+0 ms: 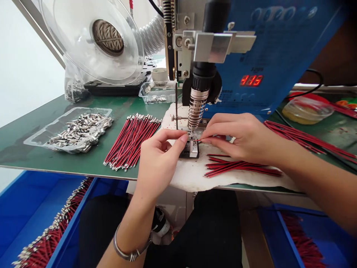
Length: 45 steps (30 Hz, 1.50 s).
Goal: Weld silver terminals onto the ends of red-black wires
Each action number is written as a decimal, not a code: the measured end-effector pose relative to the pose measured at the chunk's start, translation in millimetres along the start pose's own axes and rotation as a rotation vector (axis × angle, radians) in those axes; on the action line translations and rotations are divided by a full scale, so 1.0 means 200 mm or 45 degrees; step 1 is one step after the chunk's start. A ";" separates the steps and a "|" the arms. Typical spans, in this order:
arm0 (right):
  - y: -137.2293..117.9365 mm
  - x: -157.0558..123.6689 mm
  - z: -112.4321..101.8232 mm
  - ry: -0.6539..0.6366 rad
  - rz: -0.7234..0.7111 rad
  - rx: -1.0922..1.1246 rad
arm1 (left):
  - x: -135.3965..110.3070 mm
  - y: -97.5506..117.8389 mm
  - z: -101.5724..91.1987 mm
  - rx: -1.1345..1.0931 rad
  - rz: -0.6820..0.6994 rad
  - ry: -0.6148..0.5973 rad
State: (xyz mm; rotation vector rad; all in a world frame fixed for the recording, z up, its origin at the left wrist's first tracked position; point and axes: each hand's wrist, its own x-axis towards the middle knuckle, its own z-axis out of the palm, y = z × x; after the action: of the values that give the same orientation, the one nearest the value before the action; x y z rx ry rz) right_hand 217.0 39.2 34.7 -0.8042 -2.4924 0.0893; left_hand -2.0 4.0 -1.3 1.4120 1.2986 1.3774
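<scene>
Under the soldering iron (pixel 198 106) of a blue machine, both hands meet at a small metal fixture (pixel 193 149). My left hand (pixel 158 160) pinches thumb and forefinger together at the fixture's left side; whatever is between the tips is too small to make out. From the right, my right hand (pixel 237 134) grips a thin red and black wire (pixel 197 140), its end reaching the fixture below the iron's tip. Just below that hand, several loose red and black wires (pixel 240 167) lie on a pale cloth (pixel 189 180). Left of my left hand is a bundle of wires with metal ends (pixel 131 139).
A clear tray (pixel 36 139) of metal connectors stands at the left. Behind are a round clear fume hood (pixel 69 41) and a smaller clear tray (pixel 143 91). The blue machine (pixel 240 100) rises close behind my hands. Blue bins (pixel 25 208) with wires sit below the table edge.
</scene>
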 end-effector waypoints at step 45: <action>-0.03 0.00 0.02 0.106 0.061 -0.032 | 0.00 0.00 0.01 0.084 0.038 0.035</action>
State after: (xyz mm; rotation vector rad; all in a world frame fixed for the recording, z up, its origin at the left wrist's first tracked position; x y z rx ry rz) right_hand 211.1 34.2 32.5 -0.8608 -2.4007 0.0401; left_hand -0.2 4.1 -1.3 1.4666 1.3570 1.3893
